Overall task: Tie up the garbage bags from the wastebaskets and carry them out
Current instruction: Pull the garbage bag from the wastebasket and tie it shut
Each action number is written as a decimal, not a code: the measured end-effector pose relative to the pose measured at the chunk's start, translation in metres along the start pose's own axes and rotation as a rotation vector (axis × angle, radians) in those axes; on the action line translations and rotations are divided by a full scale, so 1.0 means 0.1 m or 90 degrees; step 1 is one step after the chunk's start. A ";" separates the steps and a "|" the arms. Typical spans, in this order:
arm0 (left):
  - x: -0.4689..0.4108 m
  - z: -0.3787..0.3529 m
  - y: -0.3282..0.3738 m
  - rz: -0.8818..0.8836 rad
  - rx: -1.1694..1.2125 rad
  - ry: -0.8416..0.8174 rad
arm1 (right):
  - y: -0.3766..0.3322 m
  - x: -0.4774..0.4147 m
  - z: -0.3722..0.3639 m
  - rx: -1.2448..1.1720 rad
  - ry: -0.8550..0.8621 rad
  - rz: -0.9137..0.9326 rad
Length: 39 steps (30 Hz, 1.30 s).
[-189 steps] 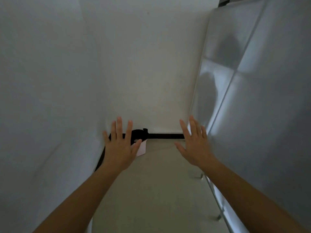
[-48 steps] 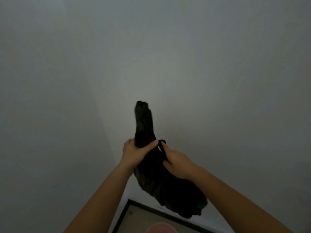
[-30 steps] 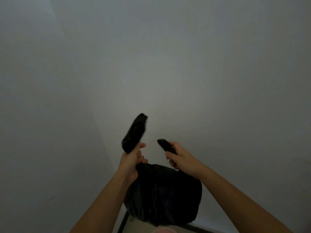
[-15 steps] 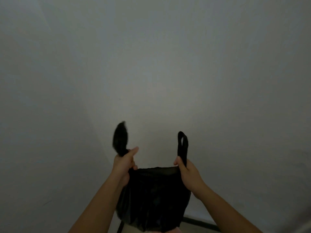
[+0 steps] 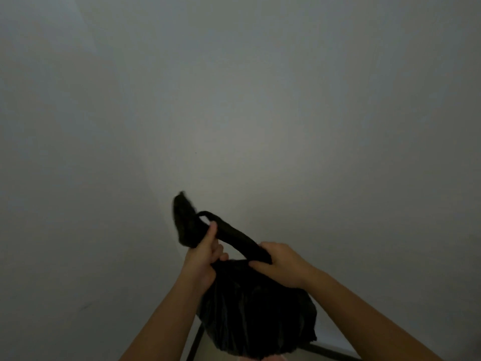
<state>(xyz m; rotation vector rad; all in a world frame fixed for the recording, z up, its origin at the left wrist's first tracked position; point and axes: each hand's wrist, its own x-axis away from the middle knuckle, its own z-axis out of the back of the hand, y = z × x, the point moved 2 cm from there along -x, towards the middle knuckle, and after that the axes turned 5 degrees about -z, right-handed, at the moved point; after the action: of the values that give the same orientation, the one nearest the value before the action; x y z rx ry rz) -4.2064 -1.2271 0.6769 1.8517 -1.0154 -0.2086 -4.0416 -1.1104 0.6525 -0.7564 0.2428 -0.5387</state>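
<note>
A black garbage bag (image 5: 257,311) hangs in front of me, lifted off the floor before a white wall corner. My left hand (image 5: 203,259) grips the bag's left handle, whose loose end sticks up above the fist. My right hand (image 5: 279,264) grips the right handle, which stretches leftward across to the left hand and crosses the left handle there. A sliver of a pink wastebasket rim (image 5: 270,358) shows under the bag at the bottom edge.
White walls (image 5: 234,113) meet in a corner straight ahead. A black baseboard (image 5: 330,352) runs along the floor at the bottom, and a strip of pale floor shows beside it.
The two handles were held apart and upright half a second ago. Now my right hand has laid its handle over toward the left one, so the handles cross, and both hands sit closer together.
</note>
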 end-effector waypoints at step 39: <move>0.19 -0.03 0.04 0.144 -0.249 -0.345 | -0.61 -0.32 0.50 -0.507 0.063 -0.095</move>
<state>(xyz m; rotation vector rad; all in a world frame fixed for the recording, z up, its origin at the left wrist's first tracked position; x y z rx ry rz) -4.1950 -1.2395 0.6862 1.3339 -1.4231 -0.7461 -4.0718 -1.1001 0.7316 -1.5306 0.5083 -0.6246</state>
